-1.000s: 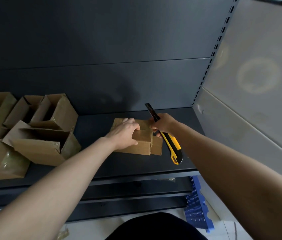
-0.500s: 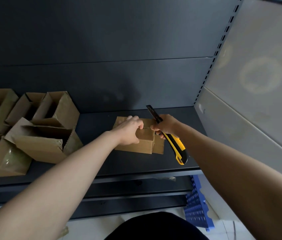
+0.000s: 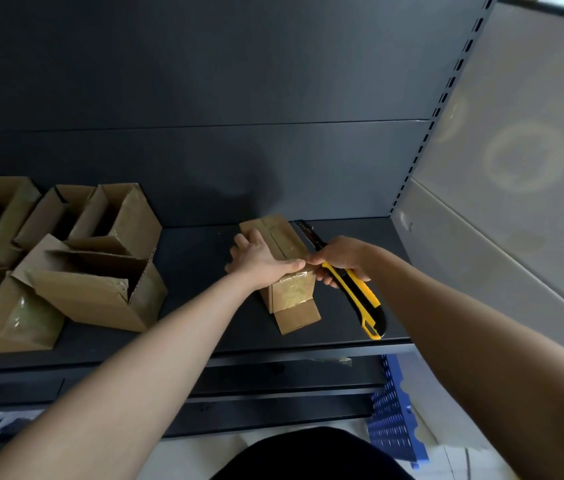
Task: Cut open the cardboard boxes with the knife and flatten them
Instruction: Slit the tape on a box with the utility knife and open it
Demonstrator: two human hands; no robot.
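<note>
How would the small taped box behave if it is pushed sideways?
The small taped box is probably light and may slide on the smooth shelf. Its glossy tape looks slippery. Its open lower flap likely bends easily.

Dark grey metal shelf (image 3: 197, 258) with matching back panel (image 3: 204, 81) and slotted upright (image 3: 446, 98); pale grey wall (image 3: 533, 98) at right; blue perforated crate (image 3: 391, 420) on light floor (image 3: 183, 459) below.

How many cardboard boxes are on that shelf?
6; more may hide beyond the left edge. The taped box sits centre, under the left hand. Back-left row: first box, second box, third box. In front: tipped box, corner box.
</note>
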